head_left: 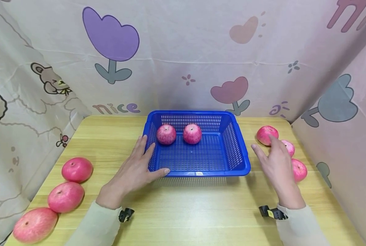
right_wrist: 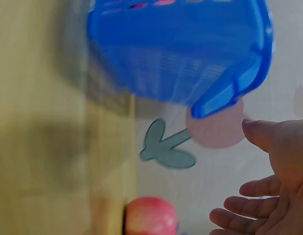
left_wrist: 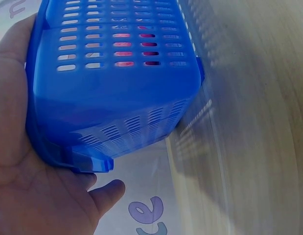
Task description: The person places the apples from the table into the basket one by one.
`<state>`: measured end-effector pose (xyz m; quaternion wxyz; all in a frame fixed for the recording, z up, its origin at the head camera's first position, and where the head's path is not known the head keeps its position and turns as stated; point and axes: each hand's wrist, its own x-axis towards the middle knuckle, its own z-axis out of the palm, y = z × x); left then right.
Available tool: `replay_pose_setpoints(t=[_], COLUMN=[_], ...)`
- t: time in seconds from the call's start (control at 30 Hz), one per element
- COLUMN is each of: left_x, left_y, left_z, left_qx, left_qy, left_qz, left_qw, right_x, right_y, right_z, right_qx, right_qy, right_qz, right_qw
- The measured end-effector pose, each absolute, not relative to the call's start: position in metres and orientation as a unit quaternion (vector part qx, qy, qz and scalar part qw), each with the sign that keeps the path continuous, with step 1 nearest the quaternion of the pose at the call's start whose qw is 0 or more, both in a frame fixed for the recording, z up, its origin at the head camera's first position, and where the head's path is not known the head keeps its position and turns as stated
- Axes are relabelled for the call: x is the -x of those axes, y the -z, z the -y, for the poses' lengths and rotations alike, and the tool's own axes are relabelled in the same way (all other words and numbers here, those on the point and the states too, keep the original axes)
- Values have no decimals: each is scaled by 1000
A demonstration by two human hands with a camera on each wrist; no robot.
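The blue basket [head_left: 191, 159] is positioned at frame centre, with two apples [head_left: 166, 134] contained at its upper left. Its left side is touched by the left hand [head_left: 134, 172], fingers spread; the right hand [head_left: 277, 165] is held, fingers apart, near three apples [head_left: 265, 134] at frame right.

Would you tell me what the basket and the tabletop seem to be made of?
Basket: most likely glossy moulded plastic, judging by its even blue colour, smooth shine and regular slots. Tabletop: wood or a wood-look laminate, smooth and slightly shiny, with visible grain.
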<state>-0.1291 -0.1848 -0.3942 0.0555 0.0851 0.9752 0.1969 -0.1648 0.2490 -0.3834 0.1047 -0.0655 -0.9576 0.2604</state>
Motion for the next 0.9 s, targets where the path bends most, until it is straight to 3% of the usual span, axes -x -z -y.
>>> replay_pose_setpoints(t=[0.3, 0.9], left_x=[129, 130], left_y=[395, 395], left_z=[184, 184], left_qx=[-88, -86], left_qy=[-200, -207], left_qz=[-974, -973], left_qw=[54, 55], right_x=[155, 143], right_y=[407, 428], right_z=[-286, -320], right_qx=[113, 180], right_qy=[-240, -189], right_qz=[956, 965], right_qw=[127, 30])
